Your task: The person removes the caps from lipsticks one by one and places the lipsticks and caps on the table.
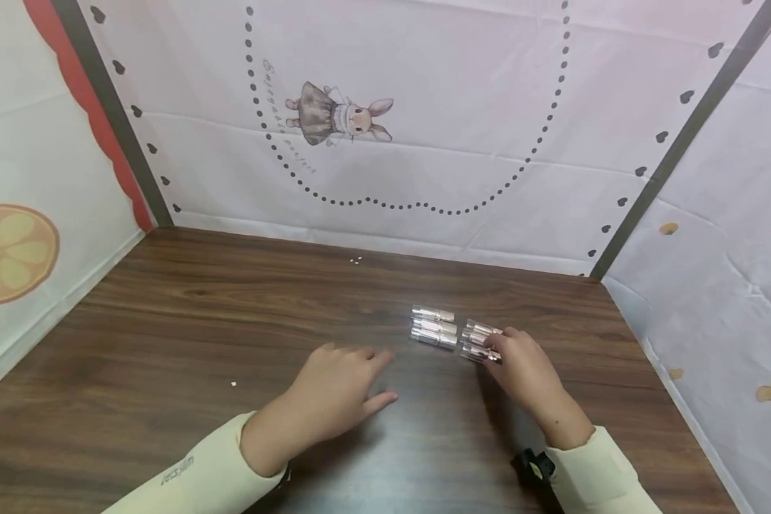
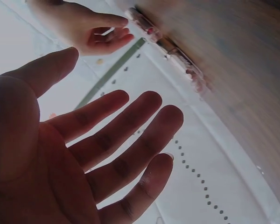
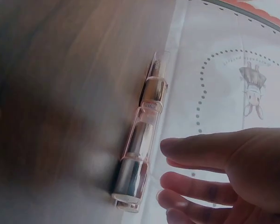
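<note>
Two side-by-side groups of shiny rose-gold lipstick tubes with clear caps lie on the wooden table: a left group (image 1: 433, 327) and a right group (image 1: 478, 341). My right hand (image 1: 523, 364) is at the right group, its fingertips overlapping the tube ends in the head view. In the right wrist view, the thumb and fingers (image 3: 200, 191) curve loosely beside a lipstick tube (image 3: 135, 163), with nothing between them. Left of the tubes, my left hand (image 1: 337, 385) hovers palm down over the table. Its fingers (image 2: 126, 130) are spread and hold nothing.
Small white bits (image 1: 356, 260) lie near the table's back edge, and another white bit (image 1: 234, 384) is left of my left hand. White printed cloth walls (image 1: 424, 143) enclose the table at the back and both sides. A black strap (image 1: 533, 467) shows at my right sleeve.
</note>
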Motion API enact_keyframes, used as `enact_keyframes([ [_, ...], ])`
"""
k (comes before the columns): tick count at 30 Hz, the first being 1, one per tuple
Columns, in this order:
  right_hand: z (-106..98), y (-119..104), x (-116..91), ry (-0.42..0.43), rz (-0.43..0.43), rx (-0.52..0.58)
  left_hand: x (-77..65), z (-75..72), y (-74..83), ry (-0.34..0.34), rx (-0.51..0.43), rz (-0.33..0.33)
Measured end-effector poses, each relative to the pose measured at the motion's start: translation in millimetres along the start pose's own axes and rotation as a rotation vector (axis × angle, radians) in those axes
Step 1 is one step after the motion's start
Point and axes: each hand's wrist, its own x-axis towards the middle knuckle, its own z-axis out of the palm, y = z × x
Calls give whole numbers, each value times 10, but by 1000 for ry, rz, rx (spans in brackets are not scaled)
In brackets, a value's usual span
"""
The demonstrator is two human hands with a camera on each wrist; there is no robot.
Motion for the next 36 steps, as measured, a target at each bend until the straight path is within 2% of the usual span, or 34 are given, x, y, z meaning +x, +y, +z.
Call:
enact_keyframes([
  [5, 4, 28, 3, -24, 6, -14, -24, -43, 36, 15, 14, 12],
  [12, 47, 66, -7, -49, 10, -39, -52, -32, 65, 54, 45, 30],
  [18, 47, 64, -23, -46, 11, -16, -38, -40, 80, 59, 53, 43],
  [27, 88, -3, -7, -49, -8, -6, -34, -22, 69, 21, 43, 49],
  [36, 102, -8, -22, -97, -7, -20, -39, -35, 90, -4, 26, 49],
])
